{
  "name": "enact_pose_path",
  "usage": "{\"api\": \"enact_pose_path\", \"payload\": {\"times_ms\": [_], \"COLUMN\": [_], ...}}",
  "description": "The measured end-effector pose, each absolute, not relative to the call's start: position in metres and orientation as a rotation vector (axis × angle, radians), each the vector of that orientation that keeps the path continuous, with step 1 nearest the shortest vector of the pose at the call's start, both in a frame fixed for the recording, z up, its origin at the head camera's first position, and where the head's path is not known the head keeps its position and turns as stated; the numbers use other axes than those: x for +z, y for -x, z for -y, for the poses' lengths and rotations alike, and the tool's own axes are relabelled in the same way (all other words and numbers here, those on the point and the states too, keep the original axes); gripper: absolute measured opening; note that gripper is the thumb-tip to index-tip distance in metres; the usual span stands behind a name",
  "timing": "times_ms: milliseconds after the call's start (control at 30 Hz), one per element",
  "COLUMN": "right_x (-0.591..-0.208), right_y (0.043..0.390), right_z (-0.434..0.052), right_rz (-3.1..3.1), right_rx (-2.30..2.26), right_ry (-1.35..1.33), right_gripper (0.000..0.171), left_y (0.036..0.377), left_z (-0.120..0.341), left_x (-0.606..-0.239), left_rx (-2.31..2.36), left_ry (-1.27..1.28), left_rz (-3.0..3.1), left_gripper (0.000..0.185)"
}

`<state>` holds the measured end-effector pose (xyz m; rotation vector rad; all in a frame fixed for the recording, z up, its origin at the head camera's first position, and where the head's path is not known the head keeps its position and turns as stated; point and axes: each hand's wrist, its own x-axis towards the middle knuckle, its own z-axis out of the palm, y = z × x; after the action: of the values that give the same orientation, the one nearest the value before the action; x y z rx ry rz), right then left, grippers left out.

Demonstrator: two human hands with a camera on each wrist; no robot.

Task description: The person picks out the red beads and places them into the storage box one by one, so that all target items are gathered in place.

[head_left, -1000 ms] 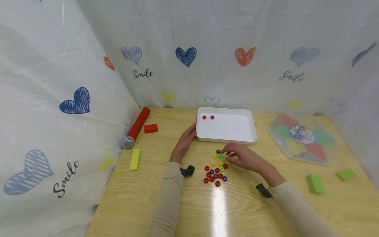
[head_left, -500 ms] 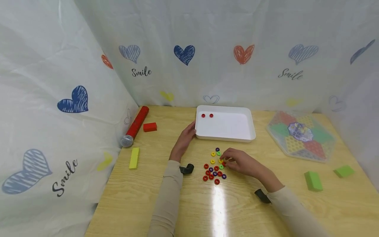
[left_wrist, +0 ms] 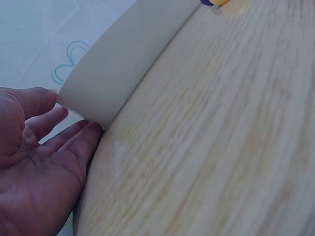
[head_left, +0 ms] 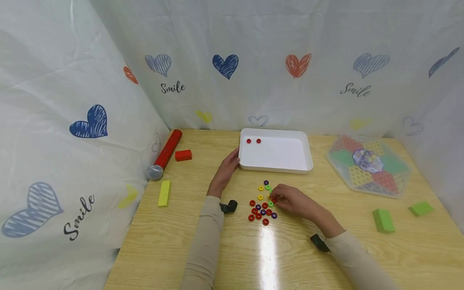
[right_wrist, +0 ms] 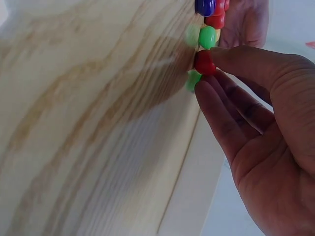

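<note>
A shallow white tray [head_left: 279,155] stands at the back of the table, with two red ring beads [head_left: 258,141] inside near its far left. My left hand [head_left: 224,173] rests against the tray's left side. In the left wrist view its thumb and loosely bent fingers [left_wrist: 91,135] touch the tray's corner. Below the tray lies a loose group of red, yellow, green and purple ring beads [head_left: 259,216]. At that group's right edge my right hand [head_left: 295,201] pinches a red ring bead [right_wrist: 204,62] between thumb and finger, with green beads [right_wrist: 207,37] close by.
On the left lie a red microphone [head_left: 167,153], a red block [head_left: 183,155] and a yellow block [head_left: 164,193]. A clear hexagonal game box [head_left: 369,165] and two green blocks [head_left: 384,221] are on the right. A white curtain [head_left: 264,96] hangs behind the table.
My right hand has come down slightly onto the right edge of the bead group, and its fingers have closed on a red bead. The left hand stays at the tray.
</note>
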<state>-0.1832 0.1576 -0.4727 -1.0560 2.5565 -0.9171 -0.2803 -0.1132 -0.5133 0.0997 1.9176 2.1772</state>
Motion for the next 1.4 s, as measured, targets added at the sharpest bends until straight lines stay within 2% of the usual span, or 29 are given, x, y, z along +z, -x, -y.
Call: {"api": "enact_pose_path", "payload": {"times_ms": [933, 1400], "right_x": [-0.479, -0.452], "right_y": [0.179, 0.195], "right_z": [-0.155, -0.163], "right_rz": [-2.581, -2.64], "right_rx": [-1.027, -1.051], "right_ry": [1.075, 0.965], "right_gripper": [0.016, 0.017], "left_y": [0.281, 0.282], "left_z": [0.113, 0.111], "left_x": [-0.512, -0.514], "left_rx": [2.183, 2.213], "left_ry": [-0.078, -0.088], "left_rz": [-1.932, -1.901], "left_gripper": [0.047, 0.048]}}
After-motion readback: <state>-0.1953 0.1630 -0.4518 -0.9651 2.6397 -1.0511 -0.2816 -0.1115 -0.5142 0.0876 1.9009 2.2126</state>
